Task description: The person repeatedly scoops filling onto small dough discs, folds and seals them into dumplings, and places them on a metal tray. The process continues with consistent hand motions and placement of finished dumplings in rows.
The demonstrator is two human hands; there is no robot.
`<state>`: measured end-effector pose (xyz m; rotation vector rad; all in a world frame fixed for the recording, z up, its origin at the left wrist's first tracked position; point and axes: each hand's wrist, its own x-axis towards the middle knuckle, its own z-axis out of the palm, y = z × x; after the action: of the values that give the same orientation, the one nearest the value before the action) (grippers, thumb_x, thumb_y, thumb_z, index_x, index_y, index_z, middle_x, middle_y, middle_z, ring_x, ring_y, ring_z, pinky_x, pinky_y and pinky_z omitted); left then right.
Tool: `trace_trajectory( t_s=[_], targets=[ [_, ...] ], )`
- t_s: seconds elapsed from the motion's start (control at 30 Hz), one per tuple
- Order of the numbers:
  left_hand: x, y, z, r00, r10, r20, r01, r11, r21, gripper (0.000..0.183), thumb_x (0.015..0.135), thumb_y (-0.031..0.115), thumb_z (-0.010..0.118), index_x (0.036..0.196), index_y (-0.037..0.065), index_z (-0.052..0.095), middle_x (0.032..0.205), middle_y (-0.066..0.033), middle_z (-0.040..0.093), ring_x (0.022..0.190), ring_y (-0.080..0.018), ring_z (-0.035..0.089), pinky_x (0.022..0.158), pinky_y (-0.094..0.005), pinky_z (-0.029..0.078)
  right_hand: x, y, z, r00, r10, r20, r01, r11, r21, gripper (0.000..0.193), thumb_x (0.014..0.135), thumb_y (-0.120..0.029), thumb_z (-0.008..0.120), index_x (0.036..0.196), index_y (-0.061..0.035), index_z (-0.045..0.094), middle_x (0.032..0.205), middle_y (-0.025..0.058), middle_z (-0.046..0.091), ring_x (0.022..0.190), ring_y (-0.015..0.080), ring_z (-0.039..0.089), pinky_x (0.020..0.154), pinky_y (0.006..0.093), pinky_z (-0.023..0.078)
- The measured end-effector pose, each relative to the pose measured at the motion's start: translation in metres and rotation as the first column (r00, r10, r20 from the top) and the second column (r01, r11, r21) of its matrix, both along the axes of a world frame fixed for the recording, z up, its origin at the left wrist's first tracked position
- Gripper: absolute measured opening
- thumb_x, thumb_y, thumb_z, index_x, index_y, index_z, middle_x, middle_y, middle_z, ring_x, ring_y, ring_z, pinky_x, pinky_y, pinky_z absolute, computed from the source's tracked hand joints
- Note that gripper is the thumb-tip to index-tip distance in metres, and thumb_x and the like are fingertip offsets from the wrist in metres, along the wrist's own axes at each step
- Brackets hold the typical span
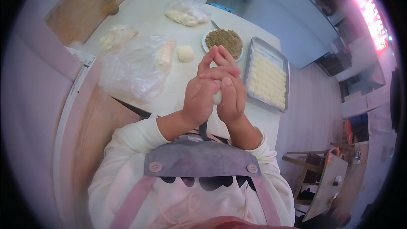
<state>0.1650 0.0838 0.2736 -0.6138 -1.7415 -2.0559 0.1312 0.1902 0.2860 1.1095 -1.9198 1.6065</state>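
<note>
My left hand point(200, 97) and my right hand point(232, 95) are cupped together above the near part of the white table. Between their palms and thumbs they grip a small piece of pale dough point(217, 98), mostly hidden by the fingers. Just beyond my fingertips stands a plate of brown crumbly filling point(229, 41), with a utensil handle point(215, 24) sticking out at its far side. A round ball of dough point(185, 54) rests on the table to the left of the plate. On the right, a metal tray point(253, 51) holds rows of pale dough pieces point(267, 80).
Clear plastic bags with dough point(140, 68) cover the table's left side. Another bag of dough point(186, 10) lies at the far edge. Beyond the table, a wooden chair point(305, 165) stands at the lower right, and a wall point(80, 8) borders the left.
</note>
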Motion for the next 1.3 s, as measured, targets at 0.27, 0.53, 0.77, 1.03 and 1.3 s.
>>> trace_trajectory(
  t_s=[0.27, 0.53, 0.77, 1.03, 1.3],
  targets=[
    [-0.041, 0.012, -0.019, 0.993, -0.079, 0.093, 0.058, 0.976, 0.208, 0.056, 0.093, 0.044, 0.034, 0.107, -0.002, 0.063, 0.120, -0.0229, 0.058, 0.127, -0.0274, 0.040, 0.109, -0.0387, 0.025, -0.039, 0.008, -0.019, 0.987, 0.132, 0.089, -0.137, 0.990, 0.046, 0.048, 0.100, -0.041, 0.034, 0.112, -0.0016, 0.059, 0.123, 0.0206, 0.055, 0.131, 0.0397, 0.039, 0.107, 0.0475, 0.029],
    [-0.075, -0.010, -0.039, 0.835, 0.239, -0.496, -0.545, 0.491, -0.680, 0.068, 0.090, 0.066, 0.034, 0.125, 0.012, 0.057, 0.135, -0.0169, 0.043, 0.136, -0.0390, 0.024, 0.110, -0.0604, 0.010, -0.045, 0.025, -0.041, 0.435, 0.637, 0.636, 0.091, 0.672, -0.735, 0.036, 0.102, -0.032, 0.042, 0.118, -0.0010, 0.050, 0.107, 0.0074, 0.056, 0.095, 0.0175, 0.054, 0.083, 0.0332, 0.043],
    [-0.082, -0.009, -0.037, 0.839, 0.236, -0.490, -0.544, 0.364, -0.756, 0.029, 0.089, 0.038, 0.057, 0.088, 0.011, 0.068, 0.118, -0.0090, 0.058, 0.132, -0.0371, 0.034, 0.110, -0.0593, 0.017, -0.062, 0.038, -0.069, 0.332, 0.722, 0.607, 0.298, 0.531, -0.794, 0.029, 0.103, -0.027, 0.038, 0.110, -0.0024, 0.052, 0.099, 0.0081, 0.056, 0.090, 0.0197, 0.053, 0.079, 0.0345, 0.044],
    [-0.084, -0.001, -0.040, 0.931, 0.354, 0.093, -0.287, 0.864, -0.414, 0.022, 0.086, 0.021, 0.066, 0.076, 0.002, 0.064, 0.097, -0.0080, 0.065, 0.119, -0.0280, 0.048, 0.102, -0.0397, 0.035, -0.057, 0.043, -0.055, 0.416, 0.488, 0.767, 0.167, 0.788, -0.592, 0.033, 0.103, -0.029, 0.038, 0.111, -0.0014, 0.055, 0.102, 0.0085, 0.060, 0.092, 0.0149, 0.055, 0.081, 0.0295, 0.043],
    [-0.057, 0.007, -0.024, 0.912, 0.137, 0.387, -0.055, 0.975, -0.216, 0.033, 0.097, 0.028, 0.053, 0.085, 0.000, 0.065, 0.071, -0.0046, 0.065, 0.064, -0.0093, 0.056, 0.059, -0.0252, 0.044, -0.040, 0.047, -0.035, 0.812, -0.039, 0.582, 0.084, 0.995, -0.050, 0.032, 0.101, -0.026, 0.046, 0.106, 0.0021, 0.061, 0.090, 0.0077, 0.064, 0.079, 0.0132, 0.057, 0.070, 0.0285, 0.046]
  ],
)
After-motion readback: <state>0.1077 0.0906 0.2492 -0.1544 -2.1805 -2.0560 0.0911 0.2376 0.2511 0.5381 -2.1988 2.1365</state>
